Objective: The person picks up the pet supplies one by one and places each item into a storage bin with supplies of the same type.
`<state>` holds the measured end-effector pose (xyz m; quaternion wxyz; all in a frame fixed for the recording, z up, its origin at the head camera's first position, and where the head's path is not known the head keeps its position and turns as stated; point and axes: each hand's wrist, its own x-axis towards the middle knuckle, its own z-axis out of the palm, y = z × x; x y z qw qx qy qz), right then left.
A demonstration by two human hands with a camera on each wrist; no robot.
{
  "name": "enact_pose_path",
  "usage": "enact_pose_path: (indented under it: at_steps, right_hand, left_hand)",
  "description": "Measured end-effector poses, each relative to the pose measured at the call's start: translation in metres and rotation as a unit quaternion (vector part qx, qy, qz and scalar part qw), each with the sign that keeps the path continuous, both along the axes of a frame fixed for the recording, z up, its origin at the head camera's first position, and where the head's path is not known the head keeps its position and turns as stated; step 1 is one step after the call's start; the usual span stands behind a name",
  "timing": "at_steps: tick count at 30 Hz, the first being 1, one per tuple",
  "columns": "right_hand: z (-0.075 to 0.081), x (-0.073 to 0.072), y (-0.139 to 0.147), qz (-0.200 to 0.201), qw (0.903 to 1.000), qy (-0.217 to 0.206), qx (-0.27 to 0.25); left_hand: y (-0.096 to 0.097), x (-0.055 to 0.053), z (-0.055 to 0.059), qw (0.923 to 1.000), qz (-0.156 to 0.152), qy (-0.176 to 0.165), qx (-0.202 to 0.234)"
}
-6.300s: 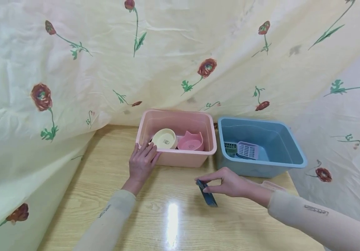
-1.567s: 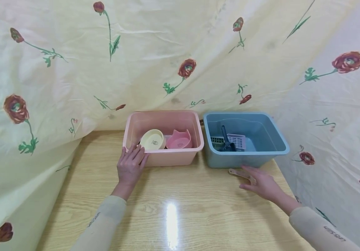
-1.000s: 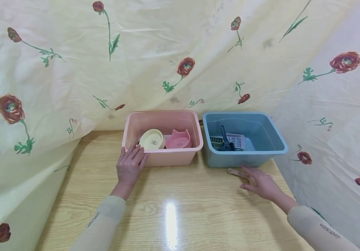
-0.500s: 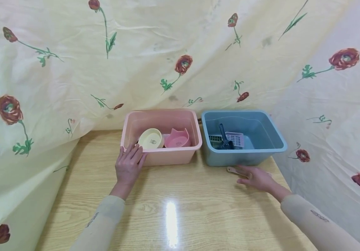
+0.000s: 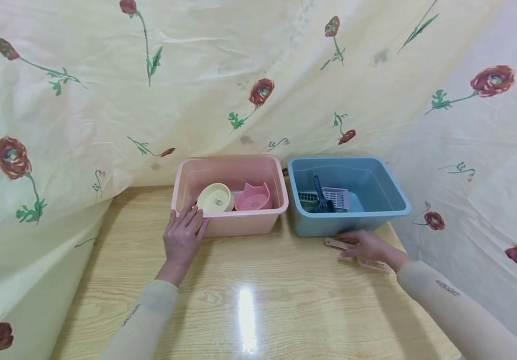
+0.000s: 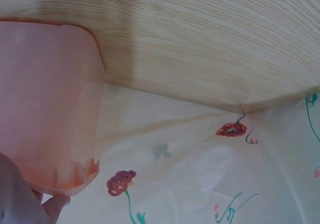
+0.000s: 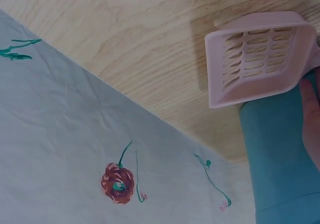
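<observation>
My left hand (image 5: 183, 241) grips the front left rim of the pink tub (image 5: 242, 227), fingers over the edge. A cream bowl (image 5: 215, 197) and a pink cat-eared bowl (image 5: 254, 198) sit inside. In front of the blue tub (image 5: 353, 225), my right hand (image 5: 366, 246) pinches a pale pink litter scoop (image 5: 338, 243) by its handle. The hand covers part of the handle in the head view. The slotted head of the litter scoop (image 7: 270, 91) shows close over the table in the right wrist view.
Inside the blue tub lie a dark blue scoop (image 5: 323, 204), a lilac slotted scoop (image 5: 339, 198) and a green slotted scoop (image 5: 307, 197). Both tubs stand side by side on the wooden table (image 5: 213, 300). Flowered cloth (image 5: 204, 100) hangs behind and along both sides.
The dark blue scoop went from my right hand into the blue tub. My right hand then moved to the pale pink scoop and took its handle; its head swung toward me. The left hand stays.
</observation>
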<state>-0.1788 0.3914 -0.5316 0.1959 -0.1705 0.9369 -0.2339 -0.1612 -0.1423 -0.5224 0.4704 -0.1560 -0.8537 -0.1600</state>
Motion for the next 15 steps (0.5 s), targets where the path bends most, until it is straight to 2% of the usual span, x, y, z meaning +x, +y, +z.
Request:
enact_pose_path:
  at_steps: [9,15]
  right_hand:
    - [0.0032,0.0004,-0.0005,0.014,0.9999,-0.006,0.006]
    - [0.0028,0.0020,-0.0002,0.025,0.9996,0.007,0.009]
  left_hand:
    - [-0.0003,-0.0009,-0.0007,1.0000,-0.003,0.000,-0.001]
    - [-0.0005,-0.0010,-0.0004,0.9999,0.002,-0.009,-0.005]
